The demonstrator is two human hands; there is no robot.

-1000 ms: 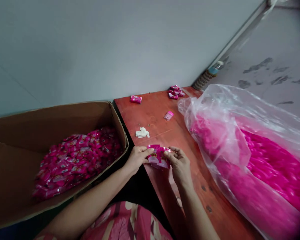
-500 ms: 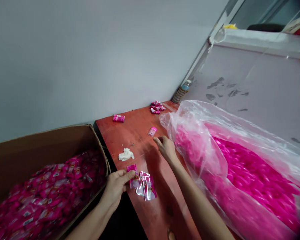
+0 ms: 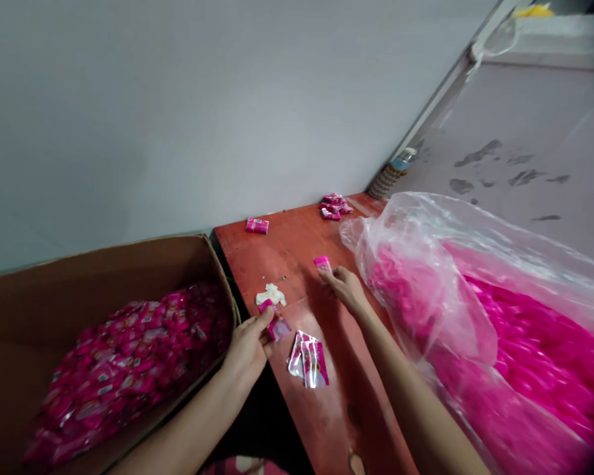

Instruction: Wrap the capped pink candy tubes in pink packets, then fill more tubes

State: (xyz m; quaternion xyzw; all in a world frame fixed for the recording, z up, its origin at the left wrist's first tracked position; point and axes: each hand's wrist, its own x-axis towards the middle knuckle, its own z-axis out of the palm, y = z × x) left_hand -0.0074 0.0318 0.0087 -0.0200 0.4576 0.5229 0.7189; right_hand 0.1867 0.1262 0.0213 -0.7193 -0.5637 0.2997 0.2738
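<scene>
My left hand (image 3: 250, 340) pinches a pink printed pouch (image 3: 277, 326) between thumb and fingers, over the left edge of the red tabletop (image 3: 237, 254). My right hand (image 3: 346, 289) grips the near end of a small flat pink item (image 3: 322, 263), with a bright pink top and paler body; its exact kind is not clear. Between the hands and nearer to me, a few shiny pouches (image 3: 314, 361) lie overlapping on the table. A crumpled white lump (image 3: 271, 294) sits just beyond the held pouch.
On the left stands a cardboard box (image 3: 148, 254) with many pink packets (image 3: 133, 359). A clear plastic bag (image 3: 416, 221) of glossy pink pieces (image 3: 539, 336) fills the right side. A pink packet (image 3: 257, 225), several more (image 3: 335, 206) and a wrapped bottle (image 3: 392, 173) stand along the wall.
My right hand has reached the small pink item and taken hold of it. My left hand has lifted its pouch away from the other pouches. The view has swung left.
</scene>
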